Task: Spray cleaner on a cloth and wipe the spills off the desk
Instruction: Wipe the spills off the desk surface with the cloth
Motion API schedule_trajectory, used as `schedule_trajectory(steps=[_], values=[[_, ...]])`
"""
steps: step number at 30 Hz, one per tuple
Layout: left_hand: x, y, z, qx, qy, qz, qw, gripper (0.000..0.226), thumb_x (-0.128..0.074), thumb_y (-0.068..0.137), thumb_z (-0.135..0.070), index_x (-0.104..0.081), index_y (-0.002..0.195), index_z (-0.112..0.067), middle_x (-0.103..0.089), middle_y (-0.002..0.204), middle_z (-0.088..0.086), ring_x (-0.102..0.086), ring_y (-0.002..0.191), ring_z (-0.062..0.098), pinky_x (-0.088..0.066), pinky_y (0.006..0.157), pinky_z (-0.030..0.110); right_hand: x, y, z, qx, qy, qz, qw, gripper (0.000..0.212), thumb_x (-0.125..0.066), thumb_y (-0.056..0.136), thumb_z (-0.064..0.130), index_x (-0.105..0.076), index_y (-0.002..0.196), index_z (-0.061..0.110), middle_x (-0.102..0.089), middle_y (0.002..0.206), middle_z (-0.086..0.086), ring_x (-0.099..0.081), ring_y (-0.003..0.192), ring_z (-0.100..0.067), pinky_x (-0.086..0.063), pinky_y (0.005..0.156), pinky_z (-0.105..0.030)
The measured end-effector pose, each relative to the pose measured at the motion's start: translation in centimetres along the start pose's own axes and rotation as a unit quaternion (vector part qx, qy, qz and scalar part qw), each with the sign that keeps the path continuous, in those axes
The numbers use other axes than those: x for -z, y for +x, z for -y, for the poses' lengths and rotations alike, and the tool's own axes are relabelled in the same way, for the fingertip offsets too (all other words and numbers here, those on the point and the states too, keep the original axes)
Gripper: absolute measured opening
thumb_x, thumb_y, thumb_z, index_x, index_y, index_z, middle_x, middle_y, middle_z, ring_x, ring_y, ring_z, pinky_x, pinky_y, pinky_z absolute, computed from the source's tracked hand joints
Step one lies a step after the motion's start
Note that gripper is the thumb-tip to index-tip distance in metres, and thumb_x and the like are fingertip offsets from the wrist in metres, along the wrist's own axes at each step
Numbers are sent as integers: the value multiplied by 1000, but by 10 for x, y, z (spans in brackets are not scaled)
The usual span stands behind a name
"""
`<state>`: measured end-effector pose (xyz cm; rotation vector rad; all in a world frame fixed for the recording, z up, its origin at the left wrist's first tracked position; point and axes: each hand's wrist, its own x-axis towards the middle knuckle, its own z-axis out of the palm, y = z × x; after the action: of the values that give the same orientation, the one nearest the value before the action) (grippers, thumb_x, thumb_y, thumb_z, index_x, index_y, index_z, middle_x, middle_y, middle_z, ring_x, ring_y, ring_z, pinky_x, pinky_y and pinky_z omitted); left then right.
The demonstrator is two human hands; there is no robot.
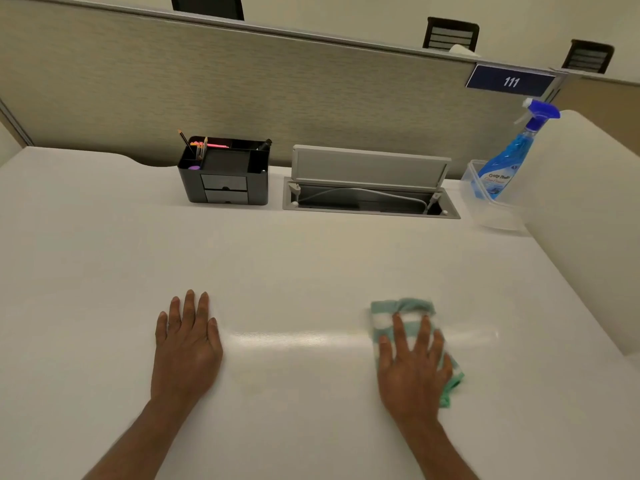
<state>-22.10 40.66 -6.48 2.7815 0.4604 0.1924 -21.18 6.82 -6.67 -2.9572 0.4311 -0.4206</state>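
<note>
A green-and-white striped cloth [403, 311] lies on the white desk [311, 265] at the near right. My right hand [414, 365] presses flat on top of it, fingers spread, covering most of it. Flat on the bare desk at the near left rests my left hand [188, 344], holding nothing. The blue spray bottle [512, 154] stands upright in a clear plastic tub [491, 209] at the far right corner, well away from both hands. A faint wet sheen shows on the desk between the hands. No distinct spill is visible.
A black desk organizer [225, 174] with pencils sits at the back centre. Right of it, a grey cable hatch [370, 188] stands open in the desk. A fabric partition [242, 84] with a "111" sign [510, 81] closes the back; a white side panel [585, 220] bounds the right.
</note>
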Motion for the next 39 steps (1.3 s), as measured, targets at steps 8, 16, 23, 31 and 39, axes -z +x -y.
schedule_trajectory(steps=[8,16,23,31,39], values=[[2,-2,-2,-2,-2,3,1000,65,-15,99,-35,-27,159,-12,-24,168,11,-16,157,31,-9,128,49,1,34,-72,-88,-42,-37,995,47,-45,99,51,-59,141,32,-45,153,-22,-45,135,-46,-36,102,-59],[0,-1,-1,-2,-4,5,1000,65,-14,100,-36,-25,160,-13,-22,169,10,-13,158,30,-7,128,48,10,24,-86,-89,-6,-39,995,59,-37,94,53,-58,142,27,-42,151,-27,-43,132,-50,-35,102,-66],[-3,0,2,-6,5,0,1000,62,-18,101,-33,-28,159,-11,-26,167,12,-17,157,32,-10,127,50,9,9,-14,9,27,-21,999,58,-34,95,55,-61,140,30,-50,150,-24,-50,131,-47,-41,100,-60],[-4,1,4,-11,6,-9,1000,60,-23,102,-31,-31,157,-10,-28,166,13,-19,156,33,-12,127,51,1,-11,128,182,93,113,972,59,-20,95,66,-40,149,51,-28,167,-5,-30,150,-33,-22,116,-53],[-3,2,4,-23,15,-8,1000,62,-22,101,-32,-33,156,-8,-30,165,16,-21,155,36,-13,127,52,8,-76,160,249,142,114,951,50,-36,100,64,-46,146,47,-30,167,-8,-32,150,-35,-29,114,-61]])
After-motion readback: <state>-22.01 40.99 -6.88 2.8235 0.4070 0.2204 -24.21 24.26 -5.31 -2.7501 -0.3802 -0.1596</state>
